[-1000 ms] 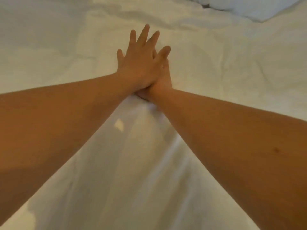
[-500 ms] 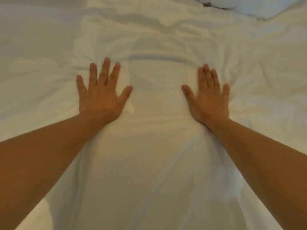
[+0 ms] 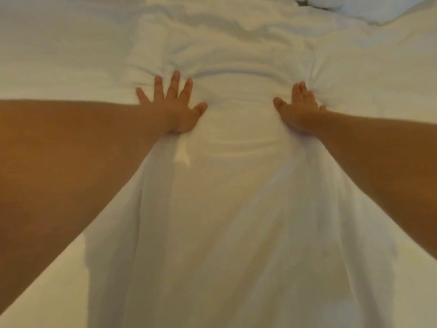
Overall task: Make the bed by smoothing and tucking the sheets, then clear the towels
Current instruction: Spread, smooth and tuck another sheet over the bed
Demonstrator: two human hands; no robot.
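Sheet [image 3: 236, 209] — white, filling nearly the whole view — lies spread under my 2 bare arms, which reach forward across it. My left hand [image 3: 176, 107] presses flat on the cloth with its fingers straight and fanned, thumb pointing inward; nothing is gripped, the palm only bears down. My right hand [image 3: 300, 110] lies flat on the sheet too, well apart from the left, its fingers straight and held close together, thumb stretched toward the middle. Between the hands the fabric runs fairly smooth in a pale band. Just beyond my fingertips it bunches into a ridge of folds [image 3: 236, 50] that crosses from one hand to the other, with small puckers gathering at each hand's outer side. Nearer me the sheet falls in long soft creases between my forearms. At the far upper right a pillow [image 3: 378, 7] sits at the frame's edge — bluish white, partly cut off.
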